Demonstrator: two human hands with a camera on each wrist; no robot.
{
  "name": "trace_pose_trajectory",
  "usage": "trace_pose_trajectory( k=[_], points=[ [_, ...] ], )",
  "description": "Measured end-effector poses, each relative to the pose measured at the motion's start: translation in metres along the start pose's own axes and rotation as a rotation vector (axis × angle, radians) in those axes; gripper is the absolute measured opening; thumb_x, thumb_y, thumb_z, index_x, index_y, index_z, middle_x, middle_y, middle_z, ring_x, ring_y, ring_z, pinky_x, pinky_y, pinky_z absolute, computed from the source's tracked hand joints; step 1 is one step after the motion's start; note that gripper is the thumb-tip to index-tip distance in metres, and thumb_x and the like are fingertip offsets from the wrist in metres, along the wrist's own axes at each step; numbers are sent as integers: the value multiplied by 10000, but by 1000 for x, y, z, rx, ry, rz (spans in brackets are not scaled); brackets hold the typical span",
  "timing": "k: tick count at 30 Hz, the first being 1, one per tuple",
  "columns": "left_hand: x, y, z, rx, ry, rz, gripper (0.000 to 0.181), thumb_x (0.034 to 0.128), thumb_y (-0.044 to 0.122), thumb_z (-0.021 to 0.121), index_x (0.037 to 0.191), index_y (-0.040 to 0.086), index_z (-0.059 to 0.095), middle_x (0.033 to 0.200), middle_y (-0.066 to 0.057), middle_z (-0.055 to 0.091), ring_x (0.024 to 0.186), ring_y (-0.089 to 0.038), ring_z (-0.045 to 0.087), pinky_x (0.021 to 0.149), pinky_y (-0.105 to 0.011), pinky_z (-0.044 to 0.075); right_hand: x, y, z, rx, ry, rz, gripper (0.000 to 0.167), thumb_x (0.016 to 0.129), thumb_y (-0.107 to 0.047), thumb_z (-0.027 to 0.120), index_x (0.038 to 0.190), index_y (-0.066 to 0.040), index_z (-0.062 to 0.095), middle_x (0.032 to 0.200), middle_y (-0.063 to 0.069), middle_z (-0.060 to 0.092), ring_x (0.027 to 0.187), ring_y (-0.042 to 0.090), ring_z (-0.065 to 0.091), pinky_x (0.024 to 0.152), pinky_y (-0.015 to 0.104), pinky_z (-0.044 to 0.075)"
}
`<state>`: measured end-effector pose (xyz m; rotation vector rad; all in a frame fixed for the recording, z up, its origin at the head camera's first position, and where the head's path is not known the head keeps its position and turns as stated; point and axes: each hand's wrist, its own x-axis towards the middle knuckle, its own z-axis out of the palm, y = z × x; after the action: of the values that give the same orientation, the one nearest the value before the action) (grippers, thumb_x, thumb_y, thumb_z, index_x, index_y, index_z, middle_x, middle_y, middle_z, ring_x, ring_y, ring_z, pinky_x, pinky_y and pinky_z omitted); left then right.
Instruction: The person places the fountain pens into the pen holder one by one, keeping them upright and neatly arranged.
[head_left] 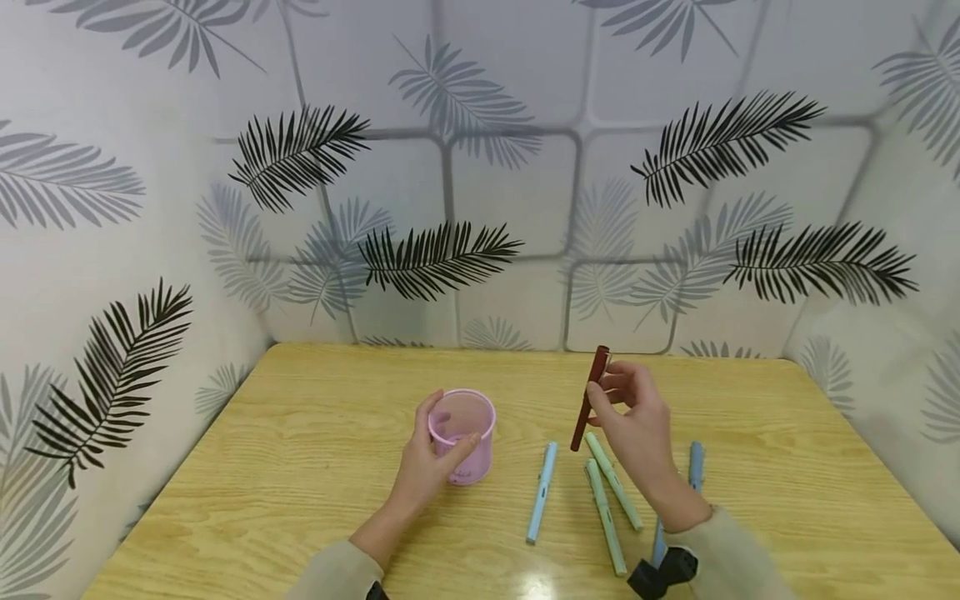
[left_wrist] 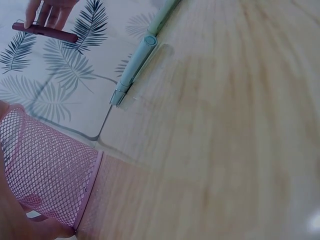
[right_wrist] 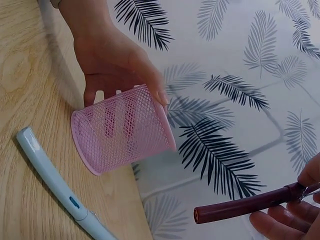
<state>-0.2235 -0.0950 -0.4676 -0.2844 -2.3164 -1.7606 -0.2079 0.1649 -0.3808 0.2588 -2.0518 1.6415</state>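
My left hand point(head_left: 423, 467) grips a pink mesh pen cup point(head_left: 472, 462) that stands upright on the table, thumb at the near rim and fingers round the far side. In the right wrist view the cup's mesh wall point(right_wrist: 122, 130) shows those fingers behind it. Up off the table, to the right of the cup, my right hand point(head_left: 636, 421) pinches a dark red pen point(head_left: 590, 400) near its clip. The pen stands nearly upright, slightly tilted, in the head view. Below it on the table lie a light blue pen point(head_left: 542, 492) and two light green pens point(head_left: 606, 517) point(head_left: 615, 482).
A darker blue pen point(head_left: 697, 465) lies partly hidden behind my right wrist. The wood-grain table point(head_left: 322, 417) ends at a leaf-patterned backdrop point(head_left: 510, 200), which rises at the back and both sides.
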Motion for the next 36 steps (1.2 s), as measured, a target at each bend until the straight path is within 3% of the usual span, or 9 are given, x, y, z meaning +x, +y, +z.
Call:
trace_pose_trajectory(
  k=[4,12,19,23,28,34,36],
  points=[
    [-1,5,0,-7,-8,-4,772,812,263,728,1430,181,273,1297,-261,442,1178,-444,444,953,-561,350,2,-1,8,39,-8,-4,255,877,-25,618,1108,-15,509,893,140,570,708,174,590,538,387,539],
    [-9,38,-4,-15,-11,4,744,823,173,708,1416,62,273,1267,-300,441,1154,-481,445,938,-581,355,9,-10,24,111,-23,-33,259,870,-1,618,1104,10,506,894,164,568,717,245,590,545,424,534],
    [-11,40,-4,-15,-24,-5,751,831,193,702,1426,74,259,1287,-302,423,1175,-477,428,945,-585,345,7,-43,39,153,-60,14,253,869,69,581,1091,79,459,920,214,553,768,330,592,585,422,539],
    [-11,41,-5,-19,-21,1,753,830,190,702,1427,71,259,1284,-300,425,1170,-477,433,940,-585,350,9,-50,51,183,-65,15,260,872,70,578,1097,86,450,937,218,553,802,401,579,595,462,530],
    [-11,40,-5,-21,-16,8,737,833,180,699,1420,61,270,1274,-312,430,1153,-482,443,929,-594,354,11,-51,65,228,-83,-8,248,867,77,579,1076,92,445,940,235,549,819,438,573,592,488,523],
    [-11,41,-5,-22,-12,-10,726,833,201,702,1422,126,284,1289,-292,436,1162,-467,444,937,-586,351,7,-45,76,184,-143,-20,227,868,62,585,1053,65,453,917,225,549,816,399,583,571,369,545],
    [-11,41,-4,-22,-10,-11,718,832,199,703,1417,134,292,1286,-289,442,1160,-465,446,935,-583,356,6,-34,80,162,-156,-13,228,874,29,595,1056,23,460,914,198,554,816,350,591,565,333,544]
  ],
)
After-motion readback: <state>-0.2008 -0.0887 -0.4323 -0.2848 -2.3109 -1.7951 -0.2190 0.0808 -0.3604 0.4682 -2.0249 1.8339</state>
